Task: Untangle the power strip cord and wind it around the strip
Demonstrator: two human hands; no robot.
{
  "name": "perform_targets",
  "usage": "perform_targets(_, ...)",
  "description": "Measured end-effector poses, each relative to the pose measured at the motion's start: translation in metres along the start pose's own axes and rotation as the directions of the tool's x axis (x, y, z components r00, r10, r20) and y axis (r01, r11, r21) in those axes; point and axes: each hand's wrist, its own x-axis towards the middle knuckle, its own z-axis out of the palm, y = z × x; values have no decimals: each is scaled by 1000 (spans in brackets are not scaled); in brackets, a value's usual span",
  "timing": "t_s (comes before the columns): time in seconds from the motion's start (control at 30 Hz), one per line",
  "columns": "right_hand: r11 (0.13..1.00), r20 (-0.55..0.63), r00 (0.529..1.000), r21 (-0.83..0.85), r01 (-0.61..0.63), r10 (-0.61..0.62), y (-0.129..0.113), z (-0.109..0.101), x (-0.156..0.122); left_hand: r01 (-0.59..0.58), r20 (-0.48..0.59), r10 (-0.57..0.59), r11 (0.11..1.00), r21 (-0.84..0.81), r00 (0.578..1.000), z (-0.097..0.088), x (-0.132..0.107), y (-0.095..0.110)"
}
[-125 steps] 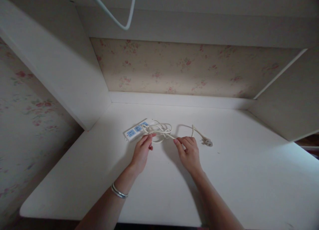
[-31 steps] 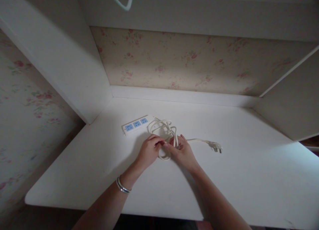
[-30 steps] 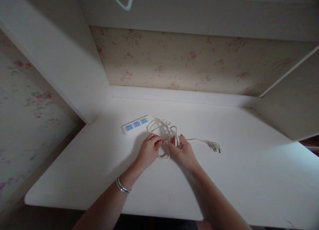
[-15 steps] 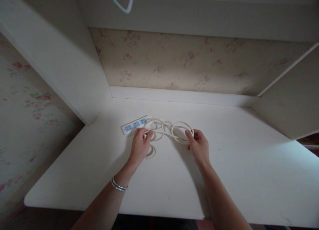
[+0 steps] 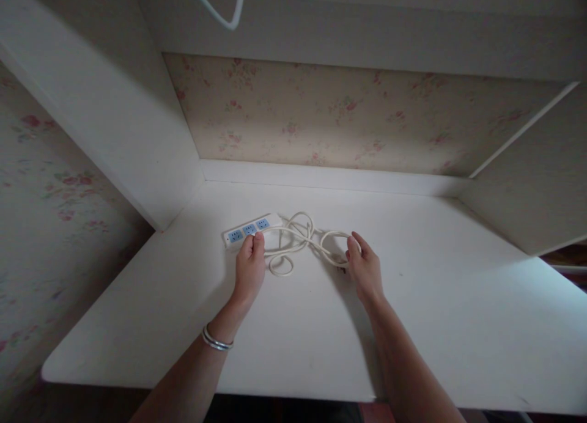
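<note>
A white power strip (image 5: 248, 229) with three blue outlets lies slanted on the desk. Its cream cord (image 5: 306, 240) spreads to the right in loose, crossing loops. My left hand (image 5: 250, 267), just in front of the strip, is closed around a bend of the cord. On the right, my right hand (image 5: 365, 269) pinches the far loops of the same cord between thumb and fingers. Below those loops a dark bit, perhaps the plug prongs (image 5: 341, 270), shows beside my right fingers. One small loop of cord rests on the desk between the hands.
The white desk (image 5: 293, 343) has a raised back strip (image 5: 339, 177) against a flowered wall (image 5: 293, 117). White panels stand at left (image 5: 151, 136) and right (image 5: 541, 178). A pale bent rod or cable (image 5: 229, 22) hangs at the top.
My left hand has shifted slightly left and now grips a wider bend of cord. The loops between my hands have spread and crossed. My right hand has barely moved.
</note>
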Motion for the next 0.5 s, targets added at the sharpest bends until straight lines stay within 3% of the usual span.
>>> perform_targets(0.13, 996, 31, 999, -76, 47, -45, 3, 0, 0, -160, 49, 153, 970, 185, 987, -6, 5, -2)
perform_targets(0.2, 994, 32, 999, -102, 37, -34, 5, 0, 0, -297, 57, 292, 917, 267, 955, -9, 7, -2)
perform_targets(0.27, 991, 22, 999, -127, 47, -44, 6, -1, 1, -452, 87, 449, 835, 313, 889, -11, 5, -2)
perform_targets(0.37, 978, 37, 995, -184, 93, -88, 6, -1, 0, -656, 210, 623, 691, 305, 754, -14, -3, 0)
perform_targets(0.43, 966, 57, 992, -227, 122, -112, 4, 0, -2, -741, 338, 659, 606, 290, 671, -15, -11, 4)
perform_targets(0.5, 951, 74, 987, -266, 155, -140, 4, 1, -3, -768, 436, 634, 560, 311, 639, -16, -20, 8)
